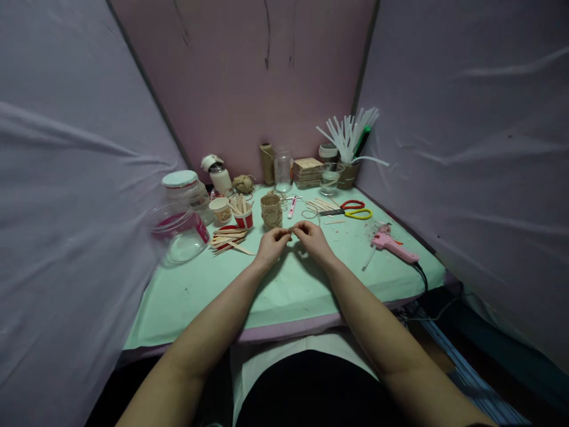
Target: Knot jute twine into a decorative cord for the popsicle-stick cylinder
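My left hand and my right hand meet over the middle of the table, fingertips pinched together. Between them is a small brown knot or coil that looks like twine; the fingers hide most of it. A thin loop of the same colour rises by my right fingers. Just behind my left hand stands a small cup wrapped in brown twine, with a wavy rim and raised decoration. A pink-and-white craft knife lies behind the hands.
Scissors and a pink glue gun lie to the right. On the left are jars, a red cup of wooden sticks and loose sticks. Along the back stand twine, coasters and glue sticks.
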`<state>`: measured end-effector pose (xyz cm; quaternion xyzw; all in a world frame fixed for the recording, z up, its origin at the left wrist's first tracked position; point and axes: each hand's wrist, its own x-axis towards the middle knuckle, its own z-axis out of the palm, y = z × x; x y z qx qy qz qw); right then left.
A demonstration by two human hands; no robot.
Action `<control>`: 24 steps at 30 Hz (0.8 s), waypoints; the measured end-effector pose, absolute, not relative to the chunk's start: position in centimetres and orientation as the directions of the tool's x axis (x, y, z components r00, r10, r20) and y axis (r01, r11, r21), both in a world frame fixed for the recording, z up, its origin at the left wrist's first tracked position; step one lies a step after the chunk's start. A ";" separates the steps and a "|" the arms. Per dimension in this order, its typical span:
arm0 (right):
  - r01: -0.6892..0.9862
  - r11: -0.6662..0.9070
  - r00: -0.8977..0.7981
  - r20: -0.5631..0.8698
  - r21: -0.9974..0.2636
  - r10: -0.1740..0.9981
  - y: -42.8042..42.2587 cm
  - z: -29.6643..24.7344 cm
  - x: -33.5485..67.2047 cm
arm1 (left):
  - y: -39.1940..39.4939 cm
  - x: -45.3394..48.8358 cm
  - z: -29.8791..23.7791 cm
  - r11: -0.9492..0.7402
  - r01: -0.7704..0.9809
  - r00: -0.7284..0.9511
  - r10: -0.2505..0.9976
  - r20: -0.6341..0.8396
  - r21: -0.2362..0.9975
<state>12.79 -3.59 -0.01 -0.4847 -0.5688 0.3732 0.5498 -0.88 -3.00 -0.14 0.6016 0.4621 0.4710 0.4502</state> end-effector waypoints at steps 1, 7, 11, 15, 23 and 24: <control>0.151 0.264 0.078 0.278 -0.953 0.957 -3.6 0.0 12.8 | -3.0 -0.9 -0.1 -0.154 0.101 0.123 0.982 0.142 0.983; 0.195 0.305 0.079 0.325 -0.932 0.942 -3.9 0.2 12.5 | -3.1 -1.1 0.3 -0.065 -0.008 0.106 0.992 0.065 0.998; 0.210 0.330 0.079 0.352 -0.921 0.933 -4.1 0.4 12.5 | -3.1 -1.0 0.3 -0.082 -0.018 0.105 0.991 0.083 0.996; 0.252 0.340 0.089 0.372 -0.906 0.924 -4.1 0.4 12.5 | -3.3 -0.8 0.5 -0.137 -0.004 0.124 0.983 0.136 0.991; 0.236 0.292 -0.008 0.299 -0.927 0.954 -4.3 0.5 12.4 | -3.1 -1.4 0.5 -0.222 0.290 0.029 0.974 0.223 0.931; 0.197 0.253 -0.027 0.253 -0.947 0.967 -4.4 0.6 12.4 | -3.1 -1.5 0.4 -0.234 0.323 0.027 0.971 0.238 0.917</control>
